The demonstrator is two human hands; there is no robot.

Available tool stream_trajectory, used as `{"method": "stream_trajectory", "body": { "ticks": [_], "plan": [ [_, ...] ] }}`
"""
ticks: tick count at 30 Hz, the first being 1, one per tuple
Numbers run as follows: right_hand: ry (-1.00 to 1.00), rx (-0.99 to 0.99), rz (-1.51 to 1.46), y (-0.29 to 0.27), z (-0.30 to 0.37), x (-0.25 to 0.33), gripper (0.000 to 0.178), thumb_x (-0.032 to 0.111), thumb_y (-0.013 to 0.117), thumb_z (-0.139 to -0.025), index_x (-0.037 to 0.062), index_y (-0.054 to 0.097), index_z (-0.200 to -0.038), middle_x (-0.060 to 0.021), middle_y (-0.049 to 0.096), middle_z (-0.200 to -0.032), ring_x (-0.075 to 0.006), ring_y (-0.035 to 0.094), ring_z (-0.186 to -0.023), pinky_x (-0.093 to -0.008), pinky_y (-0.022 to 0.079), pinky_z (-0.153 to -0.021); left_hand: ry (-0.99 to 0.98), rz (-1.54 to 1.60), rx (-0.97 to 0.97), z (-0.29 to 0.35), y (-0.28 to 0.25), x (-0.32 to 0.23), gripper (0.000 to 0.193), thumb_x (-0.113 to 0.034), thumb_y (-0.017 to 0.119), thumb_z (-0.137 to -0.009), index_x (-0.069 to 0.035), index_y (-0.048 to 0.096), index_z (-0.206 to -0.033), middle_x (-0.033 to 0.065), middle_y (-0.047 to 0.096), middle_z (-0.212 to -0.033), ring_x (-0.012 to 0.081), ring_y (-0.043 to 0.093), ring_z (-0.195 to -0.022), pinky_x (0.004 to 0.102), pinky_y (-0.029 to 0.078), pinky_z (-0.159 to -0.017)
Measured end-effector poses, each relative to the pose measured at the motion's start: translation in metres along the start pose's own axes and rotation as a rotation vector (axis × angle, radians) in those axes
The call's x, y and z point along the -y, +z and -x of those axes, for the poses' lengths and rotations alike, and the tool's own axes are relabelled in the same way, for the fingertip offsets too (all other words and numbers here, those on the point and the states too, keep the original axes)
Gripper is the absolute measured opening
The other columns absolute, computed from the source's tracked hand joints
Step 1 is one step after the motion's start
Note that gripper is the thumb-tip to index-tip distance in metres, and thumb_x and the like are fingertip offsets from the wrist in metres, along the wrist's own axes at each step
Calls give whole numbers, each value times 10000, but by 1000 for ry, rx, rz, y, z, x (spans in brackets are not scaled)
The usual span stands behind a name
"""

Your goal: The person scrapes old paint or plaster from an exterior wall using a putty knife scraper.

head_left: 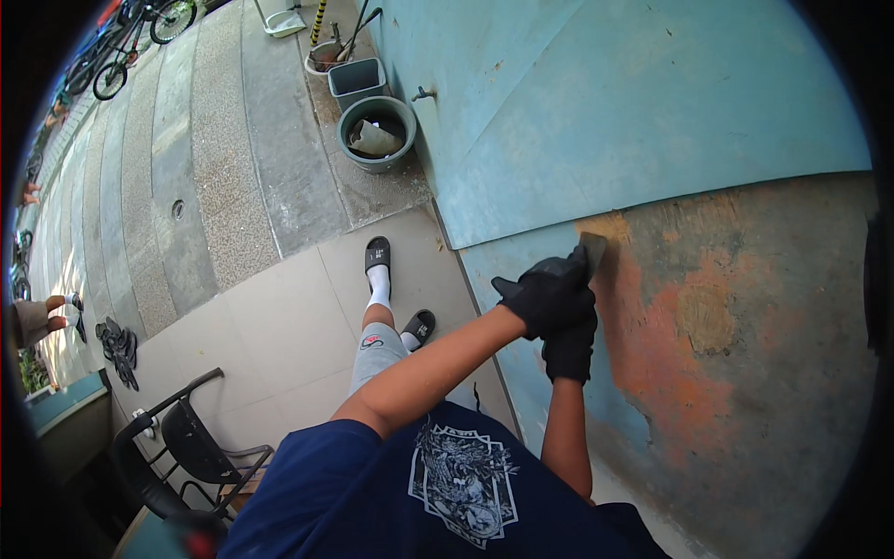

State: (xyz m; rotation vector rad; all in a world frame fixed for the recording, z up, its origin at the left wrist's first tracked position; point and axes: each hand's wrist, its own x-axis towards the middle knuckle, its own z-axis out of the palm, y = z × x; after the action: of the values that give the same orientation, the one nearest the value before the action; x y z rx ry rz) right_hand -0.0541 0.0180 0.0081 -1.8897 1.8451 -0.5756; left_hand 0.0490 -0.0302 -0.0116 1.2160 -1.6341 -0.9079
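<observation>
A scraper with a flat metal blade (593, 248) is pressed against the wall, its edge at the border of blue paint and bare patch. Both my hands wear black gloves. My left hand (548, 291) is closed near the blade, and my right hand (570, 352) is closed just below, overlapping it. The handle is hidden inside the gloves. To the right of the blade, the wall's stripped patch (675, 335) shows orange, pink and grey. Blue paint (596, 102) still covers the wall above, ending in a straight lower edge.
Beside the wall stand a round grey bucket (407, 116) with something pale in it, a rectangular bin (357, 74) and a small tap (424, 93). A black chair (196, 438) is at lower left. Sandals (118, 349) lie near another person's legs (54, 315). Bicycles (140, 37) stand far off.
</observation>
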Motion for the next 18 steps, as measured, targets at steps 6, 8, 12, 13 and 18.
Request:
{"method": "stream_trajectory", "body": {
  "ticks": [6, 8, 12, 13, 18],
  "plan": [
    [24, 4, 20, 6, -13, -6, 287, 166, 614, -897, -7, 577, -1123, -111, 640, -747, -241, 630, -658, -372, 508, -595, -96, -29, 154, -11, -24, -3, 499, -307, 581, -893, 2, 550, -1284, 194, 672, -942, 326, 661, -916, 406, 515, -808],
    [65, 48, -176, -3, -9, 8, 305, 185, 625, -892, 2, 571, -1130, -87, 615, -699, -217, 605, -587, -354, 494, -543, -224, 177, 217, 0, -36, 1, 467, -315, 591, -903, -1, 584, -1249, 159, 684, -959, 275, 668, -926, 384, 518, -809],
    [478, 243, -1052, -28, 36, 3, 298, 180, 600, -906, 22, 526, -1148, -32, 533, -676, -150, 551, -513, -299, 463, -479, -528, 643, 338, 42, -56, -7, 458, -370, 592, -940, 25, 633, -1168, 110, 688, -1037, 165, 651, -964, 310, 517, -837],
    [446, 371, -1074, -32, 49, 1, 309, 167, 573, -922, 24, 507, -1188, -18, 503, -682, -128, 550, -514, -276, 465, -479, -580, 764, 354, 53, -57, -12, 475, -372, 552, -963, 39, 612, -1193, 128, 679, -1067, 185, 645, -978, 306, 516, -864],
    [410, 270, -718, -26, 76, 15, 320, 137, 565, -914, -1, 502, -1196, -85, 604, -768, -148, 577, -550, -302, 498, -520, -500, 569, 268, 62, -46, -7, 595, -419, 604, -938, 53, 541, -1294, 140, 673, -1104, 200, 661, -987, 305, 523, -858]
  ]
}}
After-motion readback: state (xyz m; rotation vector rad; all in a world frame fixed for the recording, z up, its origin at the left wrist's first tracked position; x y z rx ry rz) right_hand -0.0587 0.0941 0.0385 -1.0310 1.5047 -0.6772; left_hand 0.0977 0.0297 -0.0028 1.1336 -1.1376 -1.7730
